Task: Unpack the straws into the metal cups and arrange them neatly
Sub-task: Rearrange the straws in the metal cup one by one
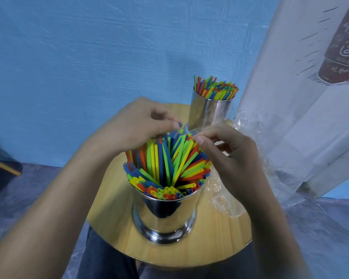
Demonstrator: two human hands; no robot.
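Head shows straws point(165, 164) under left hand point(135, 121), right hand point(226, 152).

Near straws point(165, 164) are mixed blue, green, yellow and orange-red; the same four colours are seen in the far straws point(218, 89). Near cup point(163, 216) and far cup point(210, 111) are mirror silver, with dark reflections carried on the near one. Table point(210, 244) is light wood, striped with fine grain. Wall point(89, 57) is painted blue, streaky. Hanging sheet point(290, 97) is white, printed with a dark red bottle and black hatching. Plastic wrap point(220, 190) is clear. Trousers point(101, 256) are dark grey.
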